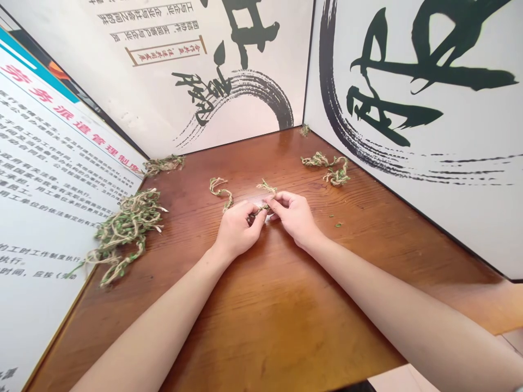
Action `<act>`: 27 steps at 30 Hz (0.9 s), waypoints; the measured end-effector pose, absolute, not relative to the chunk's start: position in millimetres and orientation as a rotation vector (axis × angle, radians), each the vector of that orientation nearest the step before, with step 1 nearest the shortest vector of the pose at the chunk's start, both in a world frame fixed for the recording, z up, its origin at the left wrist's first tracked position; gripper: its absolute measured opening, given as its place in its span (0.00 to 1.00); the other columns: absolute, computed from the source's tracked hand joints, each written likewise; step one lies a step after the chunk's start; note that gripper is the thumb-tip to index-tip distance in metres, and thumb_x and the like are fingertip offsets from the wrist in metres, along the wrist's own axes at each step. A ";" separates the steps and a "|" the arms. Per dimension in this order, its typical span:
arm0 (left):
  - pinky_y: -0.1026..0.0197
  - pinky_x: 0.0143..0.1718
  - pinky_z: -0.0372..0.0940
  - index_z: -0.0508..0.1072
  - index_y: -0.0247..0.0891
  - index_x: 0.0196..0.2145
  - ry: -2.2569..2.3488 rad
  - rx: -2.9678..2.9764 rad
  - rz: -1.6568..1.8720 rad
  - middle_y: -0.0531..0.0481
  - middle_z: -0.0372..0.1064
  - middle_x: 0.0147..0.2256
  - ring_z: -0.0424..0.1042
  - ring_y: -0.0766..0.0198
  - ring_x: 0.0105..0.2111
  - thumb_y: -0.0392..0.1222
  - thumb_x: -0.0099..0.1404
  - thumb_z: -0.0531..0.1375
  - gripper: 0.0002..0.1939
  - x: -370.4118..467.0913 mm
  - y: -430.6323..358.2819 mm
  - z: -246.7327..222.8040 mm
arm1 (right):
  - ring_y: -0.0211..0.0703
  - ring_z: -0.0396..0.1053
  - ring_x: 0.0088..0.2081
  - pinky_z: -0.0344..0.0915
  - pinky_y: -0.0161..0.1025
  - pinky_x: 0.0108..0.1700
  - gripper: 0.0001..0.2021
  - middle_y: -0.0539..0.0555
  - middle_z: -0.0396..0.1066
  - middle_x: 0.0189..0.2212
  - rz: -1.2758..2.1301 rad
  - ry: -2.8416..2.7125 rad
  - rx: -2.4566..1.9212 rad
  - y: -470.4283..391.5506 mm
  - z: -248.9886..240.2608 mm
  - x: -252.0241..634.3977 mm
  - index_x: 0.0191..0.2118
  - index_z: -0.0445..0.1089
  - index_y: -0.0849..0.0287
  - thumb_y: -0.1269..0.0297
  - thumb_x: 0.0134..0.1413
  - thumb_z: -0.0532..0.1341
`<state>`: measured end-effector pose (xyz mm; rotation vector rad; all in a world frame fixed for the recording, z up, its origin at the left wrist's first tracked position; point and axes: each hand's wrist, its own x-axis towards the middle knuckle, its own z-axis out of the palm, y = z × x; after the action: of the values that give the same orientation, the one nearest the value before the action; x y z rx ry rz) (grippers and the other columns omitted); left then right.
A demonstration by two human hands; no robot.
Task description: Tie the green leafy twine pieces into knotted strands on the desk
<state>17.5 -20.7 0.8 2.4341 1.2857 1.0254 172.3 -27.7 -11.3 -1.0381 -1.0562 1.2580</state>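
Both hands meet over the middle of the wooden table, pinching one length of leafy twine (220,191), tan with small green leaves. My left hand (240,228) is closed on it, with a curled end trailing out on the far left side. Thumb and fingers of my right hand (293,216) pinch the same strand a little to the right. Another end of the twine sticks up beyond the fingertips. The stretch between the hands is mostly hidden by the fingers.
A large heap of leafy twine (133,228) lies at the left edge, with a smaller bunch (165,164) behind it. More pieces (337,171) lie at the back right. Printed panels (253,125) wall the table (253,326) on three sides. Loose leaf bits (338,225) lie right of my hands.
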 end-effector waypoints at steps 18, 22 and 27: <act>0.63 0.27 0.56 0.72 0.34 0.24 1.247 2.400 1.045 0.51 0.67 0.23 0.62 0.69 0.23 0.41 0.66 0.58 0.14 18.0 -22.8 3.1 | 0.35 0.71 0.27 0.71 0.34 0.34 0.09 0.53 0.73 0.28 1.320 -0.827 -1.049 -22.9 -8.0 171.8 0.29 0.62 0.61 0.65 0.58 0.62; 0.61 0.28 0.55 0.71 0.34 0.23 1.226 2.394 0.994 0.51 0.65 0.22 0.62 0.68 0.24 0.41 0.69 0.55 0.17 15.8 -21.2 1.5 | 0.35 0.72 0.26 0.70 0.34 0.33 0.08 0.52 0.73 0.26 1.308 -0.797 -1.068 -22.6 -4.5 172.7 0.30 0.63 0.62 0.67 0.59 0.61; 0.60 0.31 0.57 0.72 0.34 0.25 1.246 2.391 0.930 0.49 0.68 0.25 0.65 0.66 0.26 0.42 0.70 0.53 0.18 13.8 -18.9 0.0 | 0.35 0.71 0.26 0.68 0.33 0.31 0.08 0.51 0.72 0.24 1.278 -0.759 -1.098 -21.6 -1.6 174.2 0.30 0.63 0.62 0.68 0.60 0.61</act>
<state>13.8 -18.9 0.0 2.3915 1.2458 0.9304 174.2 -21.6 -1.6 -1.0981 -0.7595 1.2779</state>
